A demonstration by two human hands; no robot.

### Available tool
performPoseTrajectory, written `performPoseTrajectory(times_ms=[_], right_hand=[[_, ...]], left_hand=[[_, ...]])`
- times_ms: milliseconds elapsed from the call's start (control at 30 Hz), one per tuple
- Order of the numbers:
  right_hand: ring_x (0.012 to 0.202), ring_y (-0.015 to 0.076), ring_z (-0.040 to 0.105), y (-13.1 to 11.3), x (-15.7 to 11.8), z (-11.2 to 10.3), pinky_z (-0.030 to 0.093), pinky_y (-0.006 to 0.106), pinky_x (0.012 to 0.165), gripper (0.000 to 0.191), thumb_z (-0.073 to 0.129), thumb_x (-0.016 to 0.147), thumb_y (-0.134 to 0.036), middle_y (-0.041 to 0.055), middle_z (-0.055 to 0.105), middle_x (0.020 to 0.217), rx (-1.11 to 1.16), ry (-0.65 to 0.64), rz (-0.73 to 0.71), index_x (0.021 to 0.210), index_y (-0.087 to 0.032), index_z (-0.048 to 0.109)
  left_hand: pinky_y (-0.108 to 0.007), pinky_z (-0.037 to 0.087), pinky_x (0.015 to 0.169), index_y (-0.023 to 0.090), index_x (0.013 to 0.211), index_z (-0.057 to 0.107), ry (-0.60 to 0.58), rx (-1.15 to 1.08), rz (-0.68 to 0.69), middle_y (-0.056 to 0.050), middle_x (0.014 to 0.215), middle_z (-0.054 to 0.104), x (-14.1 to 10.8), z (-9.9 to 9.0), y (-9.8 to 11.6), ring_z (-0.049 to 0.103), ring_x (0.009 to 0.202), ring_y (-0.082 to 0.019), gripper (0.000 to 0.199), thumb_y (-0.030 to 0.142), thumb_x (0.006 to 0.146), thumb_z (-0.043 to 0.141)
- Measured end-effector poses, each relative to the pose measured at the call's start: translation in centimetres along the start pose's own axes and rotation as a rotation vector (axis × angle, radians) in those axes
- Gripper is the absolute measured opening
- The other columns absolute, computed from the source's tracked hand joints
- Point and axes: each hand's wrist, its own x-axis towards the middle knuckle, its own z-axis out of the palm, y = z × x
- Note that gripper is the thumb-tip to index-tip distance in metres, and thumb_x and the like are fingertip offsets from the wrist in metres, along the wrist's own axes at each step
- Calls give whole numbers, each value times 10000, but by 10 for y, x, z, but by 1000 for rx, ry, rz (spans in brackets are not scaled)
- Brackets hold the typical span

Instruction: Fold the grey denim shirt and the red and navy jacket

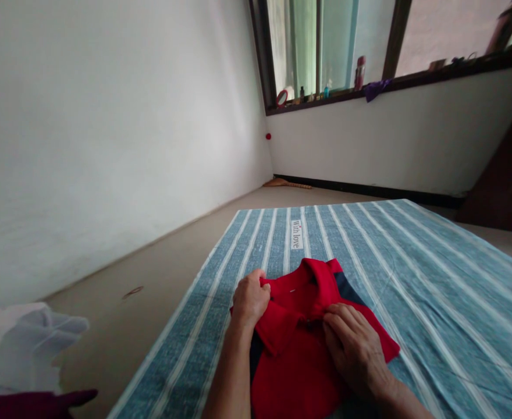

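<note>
A red collared shirt [295, 361] with dark blue panels lies on the striped blue bed cover, its collar toward the far side. My left hand [251, 297] is closed on the shirt at the left end of the collar, thumb and fingers pinching the cloth. On the other side, my right hand [354, 343] has its fingers bent and pressed together over the right collar point, near the neck opening. The cloth under that palm is hidden. A small pale label shows inside the neck. The shirt's lower part runs out of view at the bottom.
The blue-and-white striped cover [221, 291] spreads under the shirt. A white bag-like thing [24, 343] and dark purple cloth [33, 402] are at lower left. A broom [282, 183] lies by the far corner. Bottles and a small mirror [281, 98] stand on the windowsill.
</note>
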Motion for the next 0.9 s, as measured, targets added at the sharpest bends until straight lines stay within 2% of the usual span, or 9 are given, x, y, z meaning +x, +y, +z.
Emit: performPoseTrajectory(times_ms=[200,400,900], right_hand=[[857,179,608,1,0,-1,499,331,779,172,458,906,-138,59,656,929,4,-15,-4,889,-202,616],[846,180,600,-1,1,-2,489,336,780,171,452,908,-125,63,647,905,22,-27,4,882,-190,607],[842,180,587,-1,2,-3,482,333,773,152,462,915,-128,64,641,902,35,-8,3,881,-185,599]], left_hand=[[-245,444,813,175,931,668,52,-116,29,-61,942,714,2,0,-1,645,894,-180,219,74,771,559],[-249,465,816,148,934,669,71,-209,37,-80,949,714,4,3,-5,654,898,-184,237,56,747,556],[-246,458,848,127,984,673,112,-173,17,-116,1002,709,6,9,-7,658,939,-190,290,29,754,525]])
